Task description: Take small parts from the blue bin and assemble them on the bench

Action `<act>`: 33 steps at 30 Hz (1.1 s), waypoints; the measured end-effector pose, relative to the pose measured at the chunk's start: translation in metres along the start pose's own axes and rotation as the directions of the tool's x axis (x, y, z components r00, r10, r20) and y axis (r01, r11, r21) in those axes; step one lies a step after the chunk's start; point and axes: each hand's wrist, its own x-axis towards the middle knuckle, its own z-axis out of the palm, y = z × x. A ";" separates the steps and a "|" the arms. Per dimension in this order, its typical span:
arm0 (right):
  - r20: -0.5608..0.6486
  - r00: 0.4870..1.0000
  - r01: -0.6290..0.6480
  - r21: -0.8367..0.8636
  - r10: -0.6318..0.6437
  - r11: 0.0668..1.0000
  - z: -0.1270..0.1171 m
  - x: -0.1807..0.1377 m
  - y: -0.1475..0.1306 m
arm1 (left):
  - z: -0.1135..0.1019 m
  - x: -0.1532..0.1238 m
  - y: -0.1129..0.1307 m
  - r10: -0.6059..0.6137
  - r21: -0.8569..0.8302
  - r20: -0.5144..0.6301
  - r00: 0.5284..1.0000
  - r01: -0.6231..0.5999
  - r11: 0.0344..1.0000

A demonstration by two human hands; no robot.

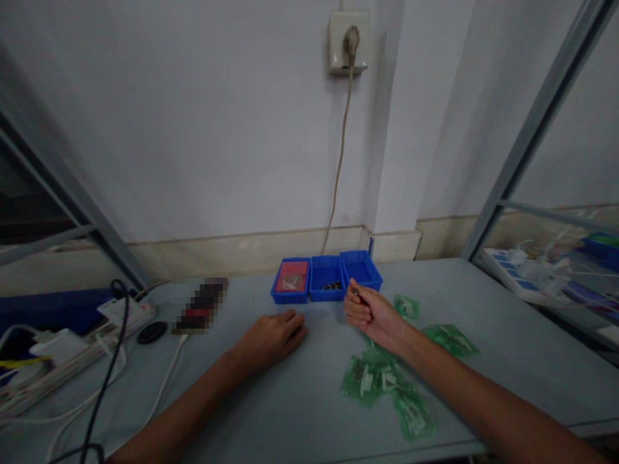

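My left hand (275, 338) rests on the grey table, its fingers loosely bent and a little apart, with nothing seen in them. My right hand (370, 309) is raised in front of the blue bins, fingers curled in a pinch around a small dark part (355, 292) too small to name. Behind it stands the right blue bin (360, 267), with no contents visible. The middle blue bin (325, 265) holds several small dark and shiny pieces (331, 285). Pink material and a clear packet (293, 281) lie in the left blue bin (276, 298).
Green bags (370, 380) with white pieces lie below my right forearm, more green bags (451, 339) to its right. At left are a phone-like blurred object (200, 306), a round black disc (151, 332), cables and a power strip (62, 370). A cord hangs from the wall socket (349, 42).
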 end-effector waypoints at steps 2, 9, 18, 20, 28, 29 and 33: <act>0.023 1.000 -0.013 0.032 0.012 0.999 0.000 -0.001 0.000 | -0.001 0.000 -0.001 -0.028 0.050 0.013 1.000 0.027 0.998; -0.049 0.998 0.050 0.011 -0.050 0.999 0.004 -0.006 0.000 | -0.001 -0.002 -0.002 -0.074 0.084 0.031 0.997 0.071 0.994; -0.038 0.890 0.308 -0.684 -0.454 0.661 0.000 -0.004 0.004 | -0.002 0.001 0.000 0.030 0.000 -0.009 1.000 -0.030 1.000; 0.043 0.834 0.341 -0.824 -0.549 0.454 -0.002 -0.005 0.005 | -0.003 0.001 0.001 0.041 -0.008 -0.037 0.998 -0.041 0.999; 0.062 0.856 0.319 -0.845 -0.514 0.429 0.001 -0.008 0.010 | -0.005 0.000 0.001 -0.071 0.050 -0.038 0.997 0.073 0.996; 0.026 0.873 0.307 -0.805 -0.487 0.507 0.002 -0.007 0.011 | -0.005 -0.001 0.001 -0.091 0.063 -0.013 0.996 0.092 0.994; -0.089 0.933 0.222 -0.619 -0.348 0.753 0.003 -0.004 0.010 | -0.004 0.000 0.001 -0.131 0.089 0.051 0.990 0.126 0.988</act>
